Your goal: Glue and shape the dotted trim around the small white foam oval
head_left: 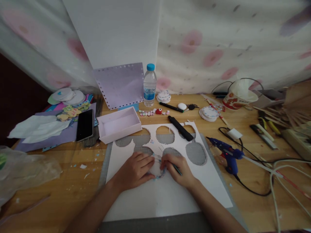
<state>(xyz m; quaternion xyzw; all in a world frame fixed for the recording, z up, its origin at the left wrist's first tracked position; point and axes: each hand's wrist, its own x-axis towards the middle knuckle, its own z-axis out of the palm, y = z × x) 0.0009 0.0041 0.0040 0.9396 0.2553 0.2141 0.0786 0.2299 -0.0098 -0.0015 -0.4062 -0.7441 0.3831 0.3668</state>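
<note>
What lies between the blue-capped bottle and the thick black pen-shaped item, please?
In the head view, small pale pieces and a red piece lie in a row between the bottle and the pen-shaped item.

bottom middle, a white sheet [155, 202] with round holes lies flat. on it is a blue-edged round piece [155, 170]; a thin dark stick [177, 170] slants nearby.

Upright blue-capped bottle [149, 87], black phone [85, 125], blue glue gun [229, 156], plastic bag [29, 170], yellow-handled tool [274, 127], perhaps pliers

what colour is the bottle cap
Blue; the bottle cap shows in the head view.
</note>
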